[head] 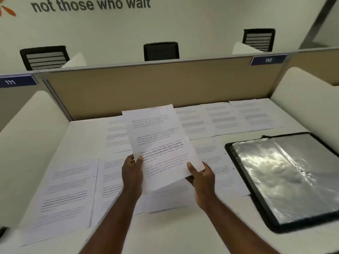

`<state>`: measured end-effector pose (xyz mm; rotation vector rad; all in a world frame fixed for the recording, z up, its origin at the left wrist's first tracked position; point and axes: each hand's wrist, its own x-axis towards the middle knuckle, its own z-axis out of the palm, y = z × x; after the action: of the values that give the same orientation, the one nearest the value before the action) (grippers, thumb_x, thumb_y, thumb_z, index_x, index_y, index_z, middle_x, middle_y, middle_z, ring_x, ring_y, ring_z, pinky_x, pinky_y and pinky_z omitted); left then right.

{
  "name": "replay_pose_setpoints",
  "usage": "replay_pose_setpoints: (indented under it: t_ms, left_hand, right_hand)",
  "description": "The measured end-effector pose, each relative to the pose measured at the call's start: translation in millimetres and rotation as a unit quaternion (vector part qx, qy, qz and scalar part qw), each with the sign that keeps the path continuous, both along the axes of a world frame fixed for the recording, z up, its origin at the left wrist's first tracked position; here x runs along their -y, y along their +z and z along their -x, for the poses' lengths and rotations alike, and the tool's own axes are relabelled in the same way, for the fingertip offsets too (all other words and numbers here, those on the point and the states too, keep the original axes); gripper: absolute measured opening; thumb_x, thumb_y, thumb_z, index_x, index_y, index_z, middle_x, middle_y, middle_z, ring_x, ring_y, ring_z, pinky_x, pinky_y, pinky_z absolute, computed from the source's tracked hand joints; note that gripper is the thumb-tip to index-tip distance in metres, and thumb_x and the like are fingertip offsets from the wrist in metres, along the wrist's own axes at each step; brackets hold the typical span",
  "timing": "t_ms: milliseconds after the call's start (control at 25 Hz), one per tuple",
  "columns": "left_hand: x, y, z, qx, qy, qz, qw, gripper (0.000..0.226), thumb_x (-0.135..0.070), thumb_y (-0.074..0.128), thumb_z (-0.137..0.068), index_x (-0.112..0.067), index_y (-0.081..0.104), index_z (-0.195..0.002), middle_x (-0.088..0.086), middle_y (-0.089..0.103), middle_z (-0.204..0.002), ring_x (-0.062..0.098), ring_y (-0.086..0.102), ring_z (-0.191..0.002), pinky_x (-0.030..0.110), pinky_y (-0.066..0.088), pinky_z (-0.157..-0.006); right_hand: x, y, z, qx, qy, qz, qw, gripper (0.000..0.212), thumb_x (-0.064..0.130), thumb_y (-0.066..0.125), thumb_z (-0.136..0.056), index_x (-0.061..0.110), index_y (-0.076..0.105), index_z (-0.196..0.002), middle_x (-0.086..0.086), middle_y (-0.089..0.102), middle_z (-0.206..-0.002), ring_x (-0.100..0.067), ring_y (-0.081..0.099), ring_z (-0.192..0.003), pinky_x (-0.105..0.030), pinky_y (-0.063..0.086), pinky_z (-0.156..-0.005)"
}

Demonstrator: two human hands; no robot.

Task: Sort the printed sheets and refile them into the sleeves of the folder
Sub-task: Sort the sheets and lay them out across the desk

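A printed sheet [157, 140] is held up above the desk, tilted to the left. My left hand [132, 173] pinches its lower left edge with the thumb on the front. My right hand [201, 177] pinches its lower right corner the same way. Several other printed sheets [67, 191] lie spread face up over the white desk, in a far row and a near row. The black folder [286, 180] lies open at the right, its shiny clear sleeves facing up.
A tan partition [165, 85] closes the back of the desk, with white curved side panels [27, 143] at left and right. Black chairs [161, 51] stand beyond the partition. Blue number tags sit on its top rail.
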<state>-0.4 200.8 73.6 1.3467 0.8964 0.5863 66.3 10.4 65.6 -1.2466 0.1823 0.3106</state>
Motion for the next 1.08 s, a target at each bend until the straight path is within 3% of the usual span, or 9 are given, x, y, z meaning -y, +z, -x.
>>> replay_pose_setpoints:
  t_ms: [160,240,400,600,680,760,880,1000,1080]
  left_hand:
    - [93.9,-3.9,-7.3,0.010,-0.025,0.011,1.000,0.018,-0.021,0.060,-0.095,-0.015,0.064,-0.111,0.003,0.071,-0.103,0.024,0.068,-0.094,0.047,0.055,-0.087]
    - [128.3,-9.5,-7.7,0.000,-0.043,0.014,0.999,0.020,-0.021,0.059,-0.095,-0.014,0.064,-0.114,0.003,0.070,-0.105,0.022,0.067,-0.093,0.045,0.055,-0.087]
    - [179.1,-26.6,-11.0,-0.026,-0.089,0.005,0.996,0.018,-0.019,0.059,-0.095,-0.015,0.064,-0.111,0.006,0.070,-0.105,0.026,0.067,-0.094,0.047,0.055,-0.087]
    - [220.4,-38.6,-26.0,-0.036,-0.147,-0.005,0.989,0.017,-0.022,0.058,-0.096,-0.017,0.064,-0.111,0.000,0.070,-0.102,0.022,0.068,-0.091,0.042,0.055,-0.082]
    - [224.3,-43.2,-36.7,-0.037,-0.159,-0.004,0.987,0.017,-0.022,0.057,-0.097,-0.018,0.063,-0.112,-0.002,0.070,-0.102,0.021,0.067,-0.091,0.039,0.054,-0.080]
    - [221.8,-47.8,-45.9,-0.041,-0.166,-0.007,0.985,0.017,-0.021,0.057,-0.097,-0.017,0.062,-0.113,-0.002,0.069,-0.102,0.020,0.066,-0.090,0.035,0.052,-0.076]
    - [207.7,-56.6,-53.7,-0.059,-0.159,-0.019,0.985,0.015,-0.020,0.057,-0.097,-0.016,0.061,-0.112,0.001,0.068,-0.102,0.022,0.066,-0.089,0.033,0.050,-0.073]
    - [191.8,-68.0,-55.0,-0.074,-0.151,-0.016,0.986,0.014,-0.018,0.059,-0.096,-0.016,0.061,-0.110,0.003,0.069,-0.101,0.022,0.066,-0.088,0.033,0.050,-0.073]
    - [182.8,-74.7,-54.8,-0.088,-0.142,-0.010,0.986,0.014,-0.018,0.059,-0.096,-0.016,0.061,-0.109,0.003,0.069,-0.100,0.023,0.065,-0.088,0.033,0.050,-0.072]
  right_hand:
    - [105.4,-0.9,11.2,0.034,0.000,0.066,0.997,0.011,0.019,0.070,-0.087,0.012,0.061,-0.085,-0.009,0.069,-0.080,-0.023,0.070,-0.071,-0.034,0.057,-0.065]
    - [153.3,-4.2,9.4,0.048,-0.010,0.109,0.993,0.009,0.023,0.068,-0.089,0.021,0.059,-0.091,-0.007,0.070,-0.081,-0.023,0.071,-0.071,-0.031,0.055,-0.062]
    - [226.7,-14.1,3.9,0.043,0.008,0.146,0.988,0.020,0.024,0.069,-0.088,0.012,0.066,-0.104,-0.008,0.073,-0.090,-0.023,0.071,-0.075,-0.030,0.057,-0.066]
    - [269.7,-29.8,-4.4,0.020,0.002,0.173,0.985,0.007,0.020,0.066,-0.091,0.019,0.067,-0.097,-0.003,0.073,-0.092,-0.020,0.069,-0.085,-0.032,0.059,-0.070]
    - [282.1,-40.1,-16.9,0.034,-0.017,0.232,0.972,0.004,0.019,0.064,-0.091,0.020,0.068,-0.092,-0.001,0.072,-0.088,-0.019,0.067,-0.082,-0.031,0.057,-0.069]
    - [296.7,-56.2,-31.2,0.093,-0.005,0.349,0.932,0.005,0.018,0.064,-0.090,0.020,0.068,-0.093,0.005,0.070,-0.089,-0.013,0.066,-0.084,-0.034,0.056,-0.077]
    - [313.2,-80.4,-48.3,0.252,0.091,0.540,0.798,0.029,0.024,0.067,-0.087,0.016,0.064,-0.114,0.003,0.065,-0.113,-0.017,0.060,-0.106,-0.036,0.051,-0.093]
    - [320.7,-102.3,-58.6,0.323,0.149,0.615,0.704,0.067,0.048,0.071,-0.079,0.010,0.054,-0.131,-0.007,0.053,-0.137,-0.026,0.047,-0.129,-0.040,0.042,-0.107]
    - [317.4,-112.8,-62.9,0.335,0.177,0.642,0.666,0.083,0.061,0.063,-0.080,0.007,0.045,-0.140,-0.011,0.041,-0.149,-0.026,0.034,-0.140,-0.038,0.030,-0.113]
